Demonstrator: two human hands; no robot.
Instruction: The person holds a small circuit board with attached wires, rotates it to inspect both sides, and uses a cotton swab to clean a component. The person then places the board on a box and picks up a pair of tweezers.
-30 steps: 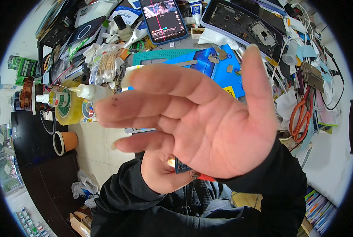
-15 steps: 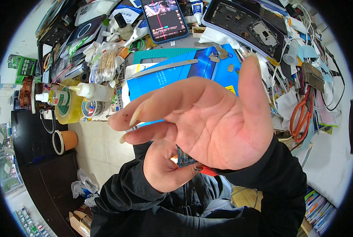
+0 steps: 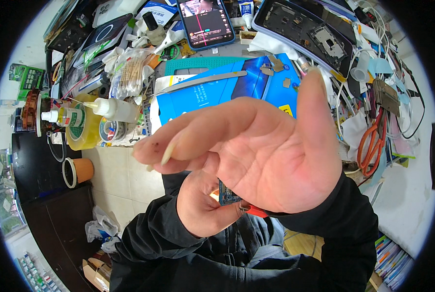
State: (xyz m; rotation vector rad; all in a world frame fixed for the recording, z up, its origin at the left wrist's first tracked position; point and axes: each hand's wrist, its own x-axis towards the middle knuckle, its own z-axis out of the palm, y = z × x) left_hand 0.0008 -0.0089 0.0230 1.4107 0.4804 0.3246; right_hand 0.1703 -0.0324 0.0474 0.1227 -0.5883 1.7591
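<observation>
My right hand (image 3: 256,151) is raised close in front, palm showing, thumb up and fingers stretched to the left; nothing shows in it. Partly hidden behind it, my left hand (image 3: 198,204) grips a small dark circuit board (image 3: 228,194) with its thumb along the near edge. A red piece (image 3: 256,210) pokes out beside the left thumb, below the right wrist; its kind is hidden. Beyond my hands lies a blue box (image 3: 188,104) with metal tweezers (image 3: 203,82) across it and several small metal shields (image 3: 276,64) on top.
A phone (image 3: 207,29) with a lit screen stands at the back, with an opened phone housing (image 3: 305,34) to its right. Cotton swabs (image 3: 131,73), a white dropper bottle (image 3: 115,110) and yellow tape (image 3: 83,131) crowd the left. Orange-handled scissors (image 3: 370,146) hang among cables at right.
My right hand's fingers have drawn slightly closer together, and the lowest one is now mostly hidden behind the others. My left hand keeps its grip on the circuit board. The view has shifted slightly.
</observation>
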